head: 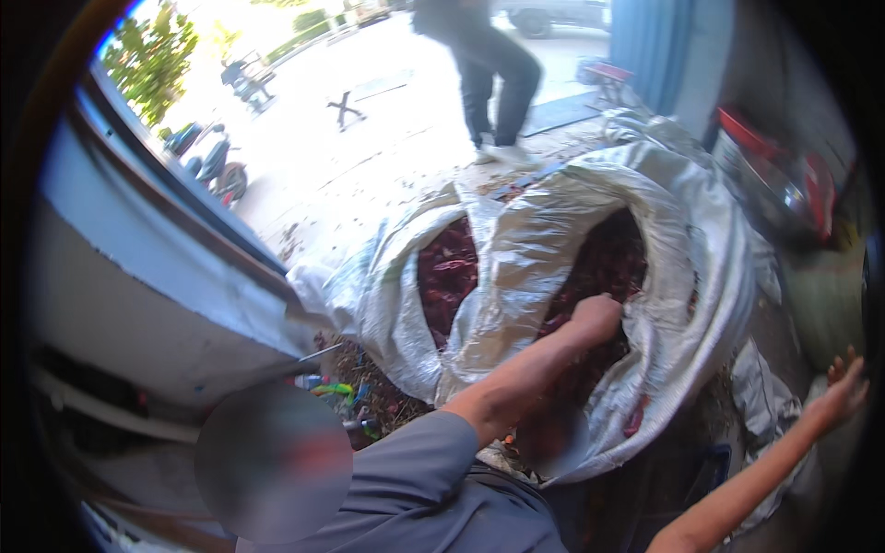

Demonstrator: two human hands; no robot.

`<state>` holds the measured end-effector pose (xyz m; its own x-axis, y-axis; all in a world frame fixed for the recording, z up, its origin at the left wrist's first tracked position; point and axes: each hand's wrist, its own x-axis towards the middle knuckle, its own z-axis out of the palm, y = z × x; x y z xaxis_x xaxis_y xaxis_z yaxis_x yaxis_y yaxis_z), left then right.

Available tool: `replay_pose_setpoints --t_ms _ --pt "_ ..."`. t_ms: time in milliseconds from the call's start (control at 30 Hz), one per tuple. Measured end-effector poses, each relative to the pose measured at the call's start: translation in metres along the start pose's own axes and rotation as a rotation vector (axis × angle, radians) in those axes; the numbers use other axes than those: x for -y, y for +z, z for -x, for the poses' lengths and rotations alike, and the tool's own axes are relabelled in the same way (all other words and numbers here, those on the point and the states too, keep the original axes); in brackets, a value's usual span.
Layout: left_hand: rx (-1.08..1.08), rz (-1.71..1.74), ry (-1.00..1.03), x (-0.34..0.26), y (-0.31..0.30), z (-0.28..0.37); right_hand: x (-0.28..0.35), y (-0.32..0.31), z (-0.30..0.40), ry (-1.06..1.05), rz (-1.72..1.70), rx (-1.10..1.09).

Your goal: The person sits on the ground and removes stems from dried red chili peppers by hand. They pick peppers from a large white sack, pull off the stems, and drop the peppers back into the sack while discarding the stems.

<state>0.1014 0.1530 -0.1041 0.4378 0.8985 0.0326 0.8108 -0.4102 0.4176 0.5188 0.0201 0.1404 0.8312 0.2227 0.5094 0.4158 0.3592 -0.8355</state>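
Two large white woven plastic sacks stand side by side before me. The right sack gapes wide with its rim folded back, and dark red pods inside look like dried chillies. The left sack holds similar red pods. My left hand reaches over the right sack's opening, fingers curled beside its inner fold. Blur and angle hide whether anything is in its grasp. Out to the right, my right hand is spread with nothing in it, near a pale green rounded container.
A person in dark trousers stands beyond the sacks on bright pavement. A parked scooter is outside at left. A red-rimmed container sits at right. Crumpled white sacking lies below it. Plant debris covers the floor at left.
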Motion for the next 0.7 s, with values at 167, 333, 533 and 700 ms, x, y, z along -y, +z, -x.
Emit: replay_pose_setpoints --t_ms 167,333,533,700 --pt "-0.091 0.098 -0.024 -0.012 -0.009 0.015 -0.053 -0.001 -0.063 0.059 0.011 0.184" --pt "-0.011 0.155 -0.062 -0.001 -0.017 0.005 0.008 0.078 0.143 0.104 0.098 0.648" --pt "0.023 0.199 -0.125 0.007 -0.016 0.008 0.026 0.104 0.262 0.125 0.198 1.062" --pt "0.04 0.208 -0.092 0.004 -0.005 0.006 -0.016 0.078 0.183 0.141 0.125 0.673"
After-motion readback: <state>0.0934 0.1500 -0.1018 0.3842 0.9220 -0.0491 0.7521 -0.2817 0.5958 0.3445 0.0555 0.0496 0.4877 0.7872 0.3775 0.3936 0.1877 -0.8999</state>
